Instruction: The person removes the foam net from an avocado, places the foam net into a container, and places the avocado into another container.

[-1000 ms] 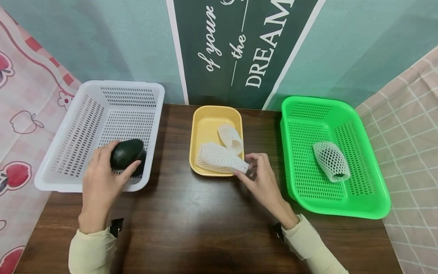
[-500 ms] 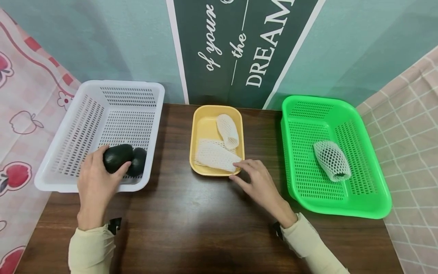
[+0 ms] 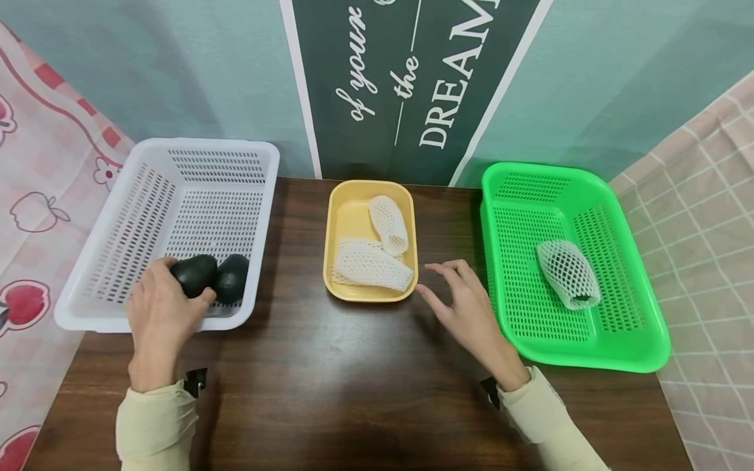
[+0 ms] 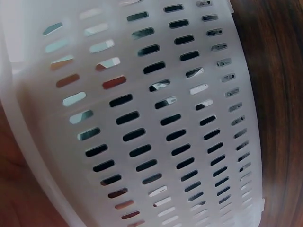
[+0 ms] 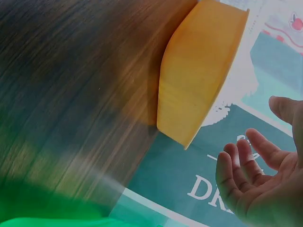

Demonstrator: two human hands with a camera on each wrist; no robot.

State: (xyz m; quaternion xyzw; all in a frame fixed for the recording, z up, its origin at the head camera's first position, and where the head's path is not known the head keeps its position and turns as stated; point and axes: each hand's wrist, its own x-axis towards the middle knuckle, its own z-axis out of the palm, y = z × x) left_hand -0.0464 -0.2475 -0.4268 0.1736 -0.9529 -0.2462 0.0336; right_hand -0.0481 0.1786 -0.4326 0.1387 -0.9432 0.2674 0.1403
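Inside the front of the white basket (image 3: 268, 216), my left hand (image 3: 161, 311) grips a dark green avocado (image 3: 194, 275), fingers on its left side and thumb at the near side. A second avocado (image 3: 231, 280) lies right beside it against the basket's right wall. My right hand (image 3: 465, 307) holds nothing, its fingers apart and loosely bent, just right of the yellow tray (image 3: 347, 196). Two white foam fruit nets lie in that tray: a flat net (image 3: 371, 265) in front and a rounder net (image 3: 389, 222) behind. The left wrist view shows mostly the basket's slotted wall (image 4: 156, 113).
On the right stands a green basket (image 3: 530, 226) holding an avocado in a white foam net (image 3: 568, 271). All three containers stand on a dark wooden table (image 3: 336, 392). A printed cloth backdrop (image 3: 406, 78) rises behind them.
My left hand has lowered the avocado to the left, beside the second one. My right hand has let go of the front foam net, which now lies flat in the tray, and has drawn back right.
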